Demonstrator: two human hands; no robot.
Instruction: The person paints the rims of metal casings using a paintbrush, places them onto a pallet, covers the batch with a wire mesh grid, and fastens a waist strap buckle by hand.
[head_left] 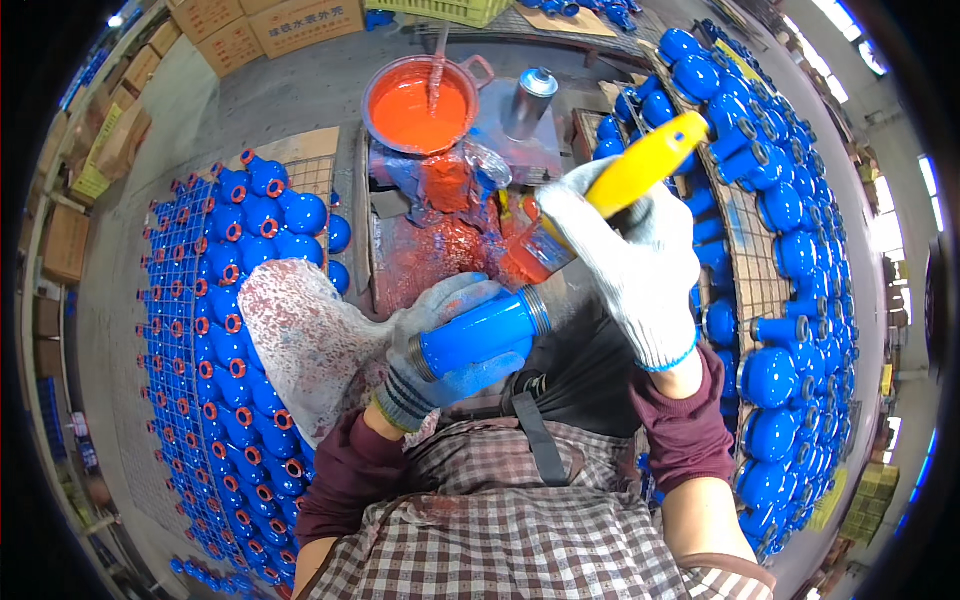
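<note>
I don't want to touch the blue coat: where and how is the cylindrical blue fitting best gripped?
Probably pinch the blue fitting by its right threaded end, coming from the right: that grey, ridged collar juts clear of the left hand cradling the body.

Partly out of sight, around both hands
The left hand [455, 380] hides the underside of the fitting [475, 338]; fingers of the right hand [645, 260] cover part of the brush [645, 168]. Beyond the hands, paint [405, 110] swallows the lower end of the stick [438, 70], and the upper edge cuts off the crate [435, 8] and boxes [300, 25]. Left of the left hand, a speckled cover [310, 330] blocks some stacked castings [265, 215]; farther left, blue goods [50, 420] are too small to tell. Below the hands, the apron [470, 540] runs off the lower edge. Far right of the right hand, glare washes out the windows [888, 215].
</note>
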